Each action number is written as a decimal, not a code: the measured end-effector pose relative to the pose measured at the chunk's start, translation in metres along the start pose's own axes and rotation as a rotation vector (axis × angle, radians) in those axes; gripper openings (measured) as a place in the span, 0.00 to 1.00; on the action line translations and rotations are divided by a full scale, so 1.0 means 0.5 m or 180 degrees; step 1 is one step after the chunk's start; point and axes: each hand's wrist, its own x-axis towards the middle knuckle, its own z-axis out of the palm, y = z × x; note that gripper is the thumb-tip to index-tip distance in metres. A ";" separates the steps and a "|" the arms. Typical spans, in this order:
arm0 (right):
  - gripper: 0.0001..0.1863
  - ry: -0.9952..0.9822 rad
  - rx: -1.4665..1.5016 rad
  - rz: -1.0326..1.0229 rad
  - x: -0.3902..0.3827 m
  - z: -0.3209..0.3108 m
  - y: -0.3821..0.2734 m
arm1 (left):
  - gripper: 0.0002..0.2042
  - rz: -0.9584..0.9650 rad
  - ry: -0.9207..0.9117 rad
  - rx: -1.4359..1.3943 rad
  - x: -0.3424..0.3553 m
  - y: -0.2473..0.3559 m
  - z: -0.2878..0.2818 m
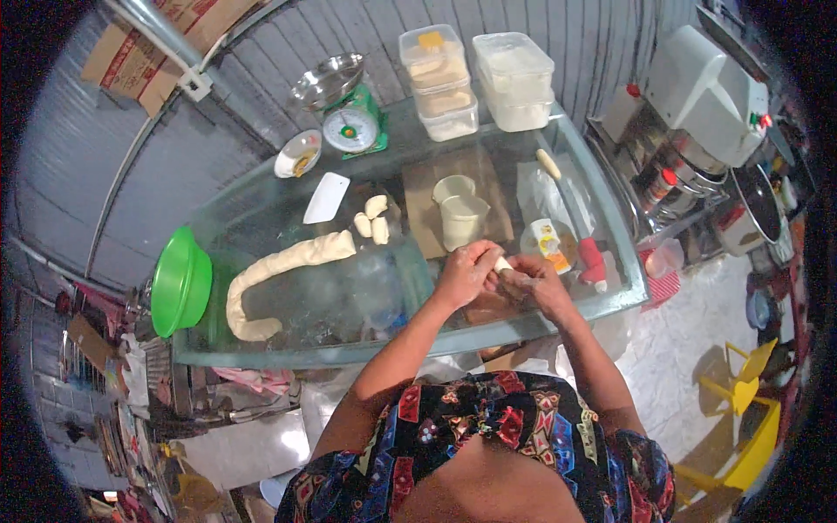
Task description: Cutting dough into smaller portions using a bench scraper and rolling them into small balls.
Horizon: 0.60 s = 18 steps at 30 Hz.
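Both of my hands meet over the near right part of the glass table, their fingers closed round a small piece of pale dough (501,264). My left hand (466,275) holds it from one side and my right hand (536,281) from the other; the fingers hide most of it. To the left lies a long, curved dough roll (288,260), hooked at its near end. Several cut dough pieces (375,228) lie by its far end. A white flat scraper (327,198) rests just beyond the roll. Past my hands stands a cream-coloured pitcher (462,218).
A green basin (181,283) sits at the table's left edge. Along the back are a green scale (353,126), a small bowl (298,154) and stacked plastic tubs (514,83). A rolling pin (549,163) and a red-handled tool (593,263) lie right. A mixer (706,100) stands beyond.
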 end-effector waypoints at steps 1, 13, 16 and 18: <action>0.11 -0.0020 -0.0033 0.0063 0.006 -0.002 0.013 | 0.13 -0.0075 0.0064 -0.0202 -0.003 -0.007 -0.002; 0.18 0.1833 -0.2311 -0.0790 0.276 -0.293 -0.070 | 0.21 0.1151 0.1886 0.0761 -0.082 -0.172 -0.132; 0.18 0.2120 -0.2907 -0.0717 0.326 -0.321 -0.080 | 0.20 0.1147 0.1797 0.0879 -0.083 -0.171 -0.125; 0.20 0.2193 -0.3277 -0.0435 0.345 -0.313 -0.093 | 0.17 0.1207 0.1777 0.1086 -0.087 -0.174 -0.136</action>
